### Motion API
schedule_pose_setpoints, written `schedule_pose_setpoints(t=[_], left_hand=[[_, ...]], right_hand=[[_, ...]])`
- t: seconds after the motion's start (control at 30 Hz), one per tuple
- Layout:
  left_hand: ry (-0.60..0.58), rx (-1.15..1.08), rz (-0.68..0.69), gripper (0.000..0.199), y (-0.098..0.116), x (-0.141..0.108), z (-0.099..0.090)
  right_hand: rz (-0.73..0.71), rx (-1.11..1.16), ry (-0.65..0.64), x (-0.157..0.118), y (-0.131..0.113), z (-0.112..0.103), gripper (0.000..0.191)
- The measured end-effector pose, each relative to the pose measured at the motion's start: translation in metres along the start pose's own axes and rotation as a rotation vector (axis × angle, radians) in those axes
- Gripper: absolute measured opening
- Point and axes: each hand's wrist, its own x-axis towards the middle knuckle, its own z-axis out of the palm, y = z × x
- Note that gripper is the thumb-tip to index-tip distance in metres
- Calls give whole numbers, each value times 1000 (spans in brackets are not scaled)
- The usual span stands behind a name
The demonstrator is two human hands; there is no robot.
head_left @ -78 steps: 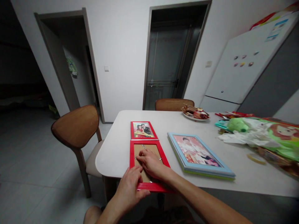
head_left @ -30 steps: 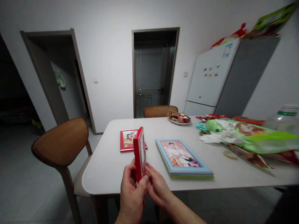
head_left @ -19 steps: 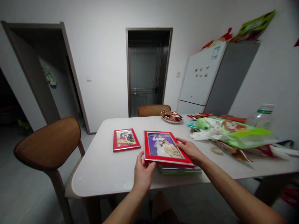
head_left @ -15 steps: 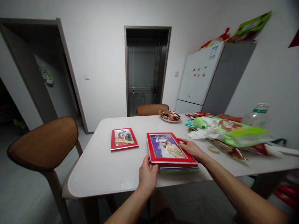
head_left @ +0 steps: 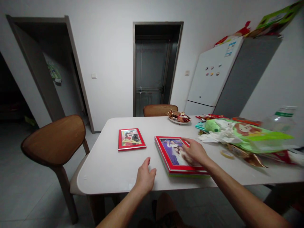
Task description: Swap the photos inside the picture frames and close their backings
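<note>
A large red picture frame (head_left: 171, 154) with a photo on a purple ground lies on a flat stack (head_left: 185, 175) near the table's front edge; only thin edges of the stack show. My right hand (head_left: 196, 152) rests over the frame's right part, fingers stretched out, covering some of the photo. To the left of the frame, my left hand (head_left: 145, 176) hovers apart from it, thumb and fingers spread, holding nothing. Farther back on the left, a smaller red picture frame (head_left: 132, 139) lies flat with its photo facing up.
The white table (head_left: 106, 164) carries a green package (head_left: 256, 136), crumpled tissue, a tape roll (head_left: 227, 154) and a clear jar (head_left: 280, 119) at right. A plate of wrapped items (head_left: 179, 117) sits at the back. Brown chairs (head_left: 55, 139) stand at the left and far side.
My left hand has let go of the large picture frame and moved left. The frame now lies squarer on the stack, and my right hand has moved over its photo. The view has shifted slightly.
</note>
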Motion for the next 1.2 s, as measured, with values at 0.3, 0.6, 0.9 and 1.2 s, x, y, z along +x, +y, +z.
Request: schedule_pose_setpoints(t=[0.3,0.6,0.9,1.2], left_hand=[[201,203,33,41,-31,1,-63],[218,347,147,45,-49,-6,-78],[-81,671,323,58,-32,-55,-65],[8,701,396,32,-17,-60,-69]], right_hand=[[-599,-172,-287,-37,-131,139,45],[-613,-193,-314,-43,-117,169,52],[-701,315,-394,-147,-83,93,37],[-503,427,20,-132,-78,57,23]])
